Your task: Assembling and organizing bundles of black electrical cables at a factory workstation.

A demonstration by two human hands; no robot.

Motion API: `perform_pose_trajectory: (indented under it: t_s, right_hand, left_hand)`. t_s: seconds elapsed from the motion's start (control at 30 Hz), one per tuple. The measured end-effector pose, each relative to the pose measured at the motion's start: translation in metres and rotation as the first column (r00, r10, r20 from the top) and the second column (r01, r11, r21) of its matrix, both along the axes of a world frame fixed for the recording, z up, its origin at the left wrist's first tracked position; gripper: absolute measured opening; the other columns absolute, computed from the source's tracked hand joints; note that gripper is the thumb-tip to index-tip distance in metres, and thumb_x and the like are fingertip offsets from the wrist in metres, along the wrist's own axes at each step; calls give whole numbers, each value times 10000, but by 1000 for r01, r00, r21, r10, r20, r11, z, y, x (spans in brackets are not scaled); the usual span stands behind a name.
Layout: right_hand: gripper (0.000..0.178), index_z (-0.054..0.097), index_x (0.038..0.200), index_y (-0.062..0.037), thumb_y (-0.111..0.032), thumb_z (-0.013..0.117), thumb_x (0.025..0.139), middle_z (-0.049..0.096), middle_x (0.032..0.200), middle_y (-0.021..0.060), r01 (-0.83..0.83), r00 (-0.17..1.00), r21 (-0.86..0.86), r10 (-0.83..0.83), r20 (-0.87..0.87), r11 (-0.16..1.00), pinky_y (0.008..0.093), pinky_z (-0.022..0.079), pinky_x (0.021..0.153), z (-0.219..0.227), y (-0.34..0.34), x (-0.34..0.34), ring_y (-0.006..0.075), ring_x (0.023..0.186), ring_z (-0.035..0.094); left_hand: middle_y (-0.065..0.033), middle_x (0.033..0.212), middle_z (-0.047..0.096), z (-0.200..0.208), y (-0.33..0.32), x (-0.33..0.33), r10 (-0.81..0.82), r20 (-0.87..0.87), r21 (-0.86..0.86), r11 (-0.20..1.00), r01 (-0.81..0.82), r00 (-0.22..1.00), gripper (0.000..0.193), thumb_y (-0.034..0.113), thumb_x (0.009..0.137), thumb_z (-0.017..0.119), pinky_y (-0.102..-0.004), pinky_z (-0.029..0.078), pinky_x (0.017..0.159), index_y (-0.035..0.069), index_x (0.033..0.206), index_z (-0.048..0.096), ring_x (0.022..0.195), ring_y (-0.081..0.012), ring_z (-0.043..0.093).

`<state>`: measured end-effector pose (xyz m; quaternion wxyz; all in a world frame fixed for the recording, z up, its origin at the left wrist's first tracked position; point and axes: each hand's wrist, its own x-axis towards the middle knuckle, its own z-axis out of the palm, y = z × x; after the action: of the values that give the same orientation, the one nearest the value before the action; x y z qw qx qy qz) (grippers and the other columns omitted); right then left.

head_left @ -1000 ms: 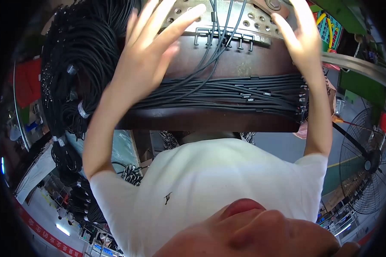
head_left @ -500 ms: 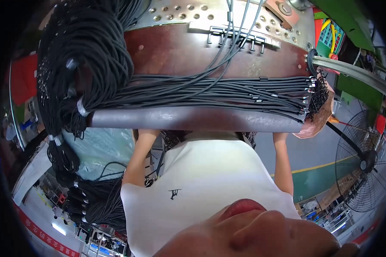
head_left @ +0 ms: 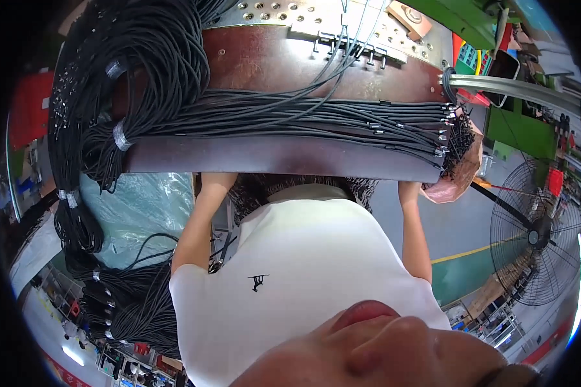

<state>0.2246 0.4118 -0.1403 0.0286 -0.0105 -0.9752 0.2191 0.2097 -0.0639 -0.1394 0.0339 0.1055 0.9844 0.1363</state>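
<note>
My brown bench point(head_left: 277, 155), black cables point(head_left: 252, 116) that lay bundled across it, a pinkish container point(head_left: 477, 153) that held thin black pieces point(head_left: 461, 140) by its right end, my left hand point(head_left: 218, 180) and right hand point(head_left: 408, 187), mostly hidden under its front edge, how open or holding what I couldn't tell, silvery tips point(head_left: 441, 137) at the cables' right ends

A factory workshop, by the look of it. Black cables point(head_left: 174, 71) lie in heavy bundles at the upper left, over a brown worktop point(head_left: 284, 155). Along the top runs a metal plate point(head_left: 316, 16) full of holes, beside a green machine frame point(head_left: 452, 18). At the right stand a big caged fan point(head_left: 534, 237) and a painted floor point(head_left: 455, 222) with a yellow line point(head_left: 461, 254); shelving point(head_left: 496, 326) fills the lower right.
</note>
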Motion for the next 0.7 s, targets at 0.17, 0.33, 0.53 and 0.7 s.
perform_pose_trajectory:
  t_s: [0.17, 0.33, 0.53, 0.7]
  right_hand:
    - [200, 646, 948, 33, -79, 607, 788, 657, 924, 212, -30, 998, 251, 43, -46, 967, 444, 474, 769, 15, 0, -3, 408, 882, 608]
    - [321, 664, 1033, -8, -239, 673, 810, 679, 988, 172, -338, 578, -112, 300, 759, 934, 400, 499, 769, 140, -31, -35, 352, 880, 643]
    - [420, 585, 1120, -20, -295, 678, 816, 616, 1099, 141, -559, 733, 299, 629, -258, 773, 417, 465, 866, 167, -109, -179, 328, 996, 587]
    - [601, 605, 1088, -11, -552, 591, 826, 635, 1012, 182, -536, 563, 500, 730, -388, 680, 398, 472, 860, 109, -129, -246, 330, 958, 604]
  left_hand:
    - [-171, 861, 643, 21, 7, -7, 43, 12, 15, 999, -43, 999, 111, 96, 781, 587, -467, 471, 688, 39, 845, 657, 806, -371, 600]
    - [-192, 1083, 627, 111, 46, -12, -296, 519, 304, 941, 151, 802, 400, 333, 873, 591, -417, 460, 874, 34, 1137, 623, 1015, -364, 584]
    - [-134, 1382, 462, 159, 144, -62, -540, -54, 737, 546, 398, 840, 623, 287, 811, 694, -399, 417, 1001, 29, 1323, 450, 1234, -311, 476]
    - [-172, 1388, 418, 133, 164, -95, -309, -217, 97, 937, 336, 926, 905, 555, 681, 680, -488, 318, 1038, -22, 1327, 417, 1309, -352, 364]
